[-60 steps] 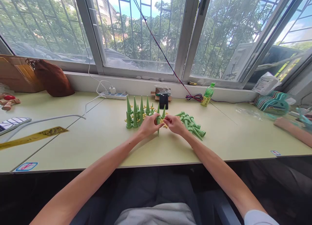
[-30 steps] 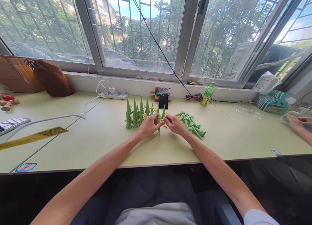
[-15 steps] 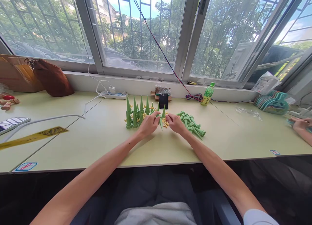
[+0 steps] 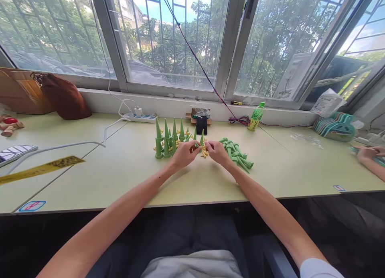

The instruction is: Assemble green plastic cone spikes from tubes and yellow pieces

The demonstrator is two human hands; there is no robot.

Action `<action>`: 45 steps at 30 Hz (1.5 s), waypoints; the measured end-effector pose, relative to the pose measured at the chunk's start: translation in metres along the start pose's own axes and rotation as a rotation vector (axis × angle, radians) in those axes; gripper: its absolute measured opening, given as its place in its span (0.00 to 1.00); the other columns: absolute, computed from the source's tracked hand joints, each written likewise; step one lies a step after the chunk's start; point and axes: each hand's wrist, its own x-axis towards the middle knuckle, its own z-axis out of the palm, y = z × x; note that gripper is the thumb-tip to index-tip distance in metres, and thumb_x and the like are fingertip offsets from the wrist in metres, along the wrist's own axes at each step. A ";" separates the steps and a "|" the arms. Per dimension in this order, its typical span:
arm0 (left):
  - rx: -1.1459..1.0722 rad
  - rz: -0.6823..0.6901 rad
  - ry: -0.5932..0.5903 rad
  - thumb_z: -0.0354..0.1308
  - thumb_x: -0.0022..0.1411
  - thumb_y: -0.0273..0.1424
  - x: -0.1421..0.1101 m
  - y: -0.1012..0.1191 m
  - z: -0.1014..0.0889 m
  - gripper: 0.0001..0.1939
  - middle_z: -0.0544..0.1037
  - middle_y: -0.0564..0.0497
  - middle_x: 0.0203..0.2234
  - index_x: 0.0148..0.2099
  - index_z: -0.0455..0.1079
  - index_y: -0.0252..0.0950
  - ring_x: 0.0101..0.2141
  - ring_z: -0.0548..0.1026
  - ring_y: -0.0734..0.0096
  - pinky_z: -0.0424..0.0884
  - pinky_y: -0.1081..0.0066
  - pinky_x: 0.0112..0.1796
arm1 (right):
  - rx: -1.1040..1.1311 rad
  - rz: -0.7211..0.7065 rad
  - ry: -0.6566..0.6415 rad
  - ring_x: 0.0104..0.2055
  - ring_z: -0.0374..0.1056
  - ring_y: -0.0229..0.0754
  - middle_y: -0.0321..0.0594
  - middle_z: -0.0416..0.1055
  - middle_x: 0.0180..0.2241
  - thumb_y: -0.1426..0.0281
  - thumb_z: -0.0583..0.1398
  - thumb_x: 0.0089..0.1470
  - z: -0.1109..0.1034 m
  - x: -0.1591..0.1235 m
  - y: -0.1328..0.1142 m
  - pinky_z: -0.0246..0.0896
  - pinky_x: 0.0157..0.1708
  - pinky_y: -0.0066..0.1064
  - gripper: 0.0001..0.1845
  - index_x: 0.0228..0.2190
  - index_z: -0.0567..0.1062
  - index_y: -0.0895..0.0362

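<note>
My left hand (image 4: 185, 154) is closed, thumb and fingers pinched around a green plastic cone-shaped spike, which they mostly cover. Close on its right, my right hand (image 4: 217, 152) is also closed, its fingertips pinched near the spike's end; whatever they hold is hidden. Under and between the hands lie small yellow plastic pieces (image 4: 205, 153). Left of my left hand, several green spikes (image 4: 158, 149) stand point up in rows, some with yellow pieces at their sides. Beside my right hand is a loose pile of green spikes (image 4: 237, 153) lying on their sides.
Behind the hands, a black phone (image 4: 201, 125) leans on a small box. A green bottle (image 4: 256, 116), a power strip (image 4: 140, 117) and a bundled cable (image 4: 240, 120) are along the window. A white cable and yellow tape (image 4: 45, 169) cross the left side. Another person's hands (image 4: 367, 153) are at far right.
The green spike, which pointed down between my hands, has turned and is now mostly covered by my left fingers. My left hand has shifted slightly right, nearer my right hand.
</note>
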 end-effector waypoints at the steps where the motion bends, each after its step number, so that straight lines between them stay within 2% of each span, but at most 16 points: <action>1: 0.004 0.011 0.017 0.54 0.64 0.39 0.000 0.000 0.000 0.12 0.72 0.56 0.19 0.37 0.73 0.36 0.20 0.64 0.76 0.63 0.74 0.28 | 0.002 0.001 -0.004 0.22 0.52 0.35 0.33 0.57 0.17 0.58 0.49 0.61 0.000 0.000 0.000 0.47 0.27 0.29 0.24 0.18 0.62 0.56; 5: 0.042 0.019 0.109 0.54 0.65 0.40 0.001 0.000 -0.002 0.15 0.68 0.56 0.16 0.30 0.70 0.36 0.19 0.61 0.76 0.60 0.73 0.27 | 0.026 -0.001 0.003 0.22 0.53 0.35 0.34 0.57 0.16 0.55 0.49 0.62 -0.001 0.000 -0.001 0.48 0.27 0.29 0.26 0.18 0.63 0.56; 8: 0.090 -0.014 0.167 0.54 0.65 0.42 0.002 -0.001 -0.003 0.21 0.66 0.56 0.15 0.23 0.62 0.36 0.19 0.60 0.76 0.59 0.72 0.27 | 0.028 0.003 0.024 0.21 0.54 0.36 0.34 0.57 0.16 0.52 0.49 0.61 -0.001 -0.001 -0.001 0.49 0.27 0.29 0.28 0.18 0.64 0.56; 11: 0.103 -0.034 0.165 0.53 0.65 0.43 0.003 -0.003 -0.003 0.24 0.66 0.55 0.15 0.21 0.57 0.37 0.19 0.60 0.76 0.58 0.72 0.26 | 0.011 -0.005 0.033 0.22 0.55 0.36 0.34 0.58 0.15 0.52 0.48 0.62 -0.001 -0.001 -0.001 0.49 0.27 0.29 0.28 0.18 0.65 0.56; 17: 0.065 -0.058 0.167 0.53 0.65 0.44 0.004 -0.002 -0.003 0.26 0.64 0.55 0.13 0.19 0.52 0.37 0.18 0.58 0.77 0.57 0.71 0.25 | -0.007 -0.008 0.026 0.22 0.54 0.36 0.34 0.58 0.16 0.55 0.50 0.61 -0.002 -0.001 0.000 0.48 0.27 0.29 0.25 0.18 0.66 0.57; 23: -0.025 -0.100 0.140 0.53 0.64 0.45 0.005 -0.001 -0.003 0.27 0.64 0.55 0.12 0.19 0.52 0.37 0.18 0.60 0.76 0.59 0.72 0.24 | -0.038 -0.025 0.058 0.22 0.51 0.36 0.33 0.56 0.17 0.58 0.51 0.60 -0.001 0.000 0.002 0.47 0.27 0.29 0.22 0.18 0.64 0.56; 27: 0.015 -0.096 0.123 0.52 0.65 0.44 0.004 -0.004 -0.001 0.28 0.62 0.56 0.11 0.18 0.50 0.37 0.18 0.58 0.76 0.58 0.72 0.24 | -0.054 -0.016 0.058 0.23 0.52 0.36 0.33 0.59 0.18 0.61 0.53 0.57 -0.002 0.000 0.002 0.49 0.27 0.29 0.17 0.20 0.66 0.56; 32: 0.112 -0.100 0.140 0.53 0.63 0.42 0.004 -0.006 -0.002 0.26 0.59 0.56 0.12 0.18 0.51 0.37 0.18 0.55 0.76 0.53 0.70 0.24 | -0.057 0.018 0.027 0.24 0.57 0.37 0.35 0.65 0.20 0.65 0.55 0.54 -0.002 0.000 0.002 0.51 0.29 0.29 0.11 0.23 0.69 0.56; 38: 0.156 -0.181 0.185 0.53 0.62 0.41 0.005 -0.004 -0.007 0.25 0.56 0.55 0.13 0.17 0.50 0.38 0.18 0.54 0.75 0.51 0.69 0.24 | -0.058 0.026 0.004 0.25 0.59 0.37 0.36 0.68 0.22 0.67 0.55 0.54 -0.002 0.000 0.002 0.52 0.30 0.29 0.10 0.25 0.70 0.57; 45: 0.174 -0.198 0.224 0.52 0.63 0.41 0.007 -0.007 -0.009 0.23 0.58 0.54 0.14 0.19 0.55 0.38 0.19 0.56 0.73 0.52 0.69 0.26 | -0.067 0.032 -0.008 0.26 0.60 0.37 0.37 0.70 0.23 0.68 0.55 0.54 -0.003 0.000 0.001 0.52 0.30 0.29 0.09 0.25 0.71 0.57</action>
